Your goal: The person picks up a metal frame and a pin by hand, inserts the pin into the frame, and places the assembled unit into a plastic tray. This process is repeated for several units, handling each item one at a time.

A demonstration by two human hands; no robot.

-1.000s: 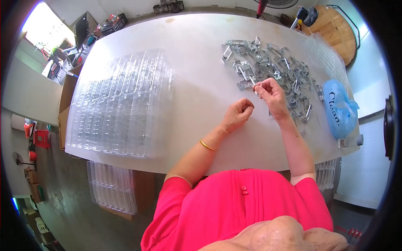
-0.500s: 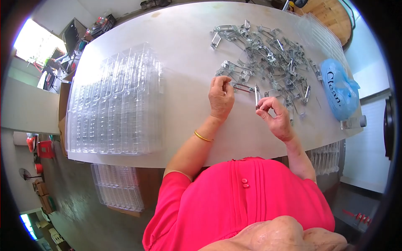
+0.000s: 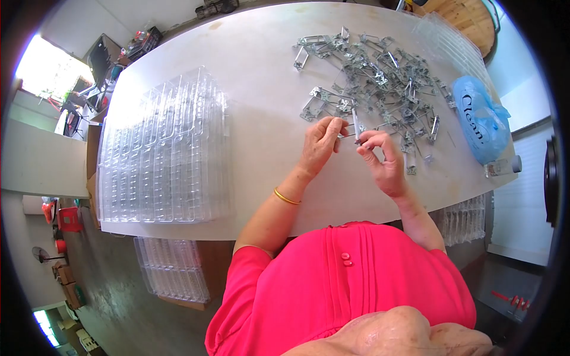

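My left hand, with a gold bangle at its wrist, pinches a thin rod that points right. My right hand holds the lower end of a slim metal bracket, which stands nearly upright between the hands. The rod's tip meets or passes close to the bracket; whether they touch cannot be made out. Just beyond the fingers lies a tangled heap of small silvery metal brackets on the white table.
Stacked clear plastic trays stand on the table's left side. At the right are a blue plastic bag, a clear bottle and more clear trays. Another tray stack sits below the front edge.
Both hands have come closer together. My left hand has moved right and slightly down with the rod, and my right hand slightly left and up with the bracket.
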